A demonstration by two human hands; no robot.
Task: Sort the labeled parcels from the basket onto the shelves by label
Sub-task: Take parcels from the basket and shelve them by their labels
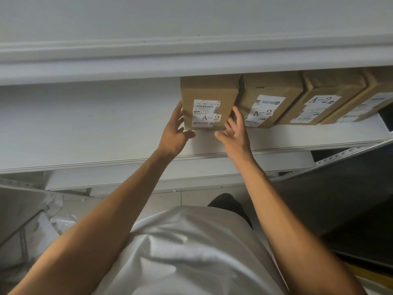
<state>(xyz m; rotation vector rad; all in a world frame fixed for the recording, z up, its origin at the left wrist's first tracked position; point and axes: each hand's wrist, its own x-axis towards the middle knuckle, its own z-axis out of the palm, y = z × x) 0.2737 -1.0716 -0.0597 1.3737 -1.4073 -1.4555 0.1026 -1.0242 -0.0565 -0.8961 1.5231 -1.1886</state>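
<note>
A brown cardboard parcel [209, 90] with a white "A-2" label stands on the white shelf [95, 128], leftmost in a row of parcels. My left hand [174, 133] lies against its left side, fingers stretched upward and thumb near the bottom front edge. My right hand [234, 135] is at its lower right corner, index finger raised along the right edge and the other fingers loosely spread. Neither hand wraps around the parcel.
To the right stand three more brown parcels: two labelled "A-2" [270, 86] [331, 86] and one at the frame's edge [378, 90]. The upper shelf's front lip [191, 60] overhangs them. A white plastic-lined container [42, 220] sits low at the left.
</note>
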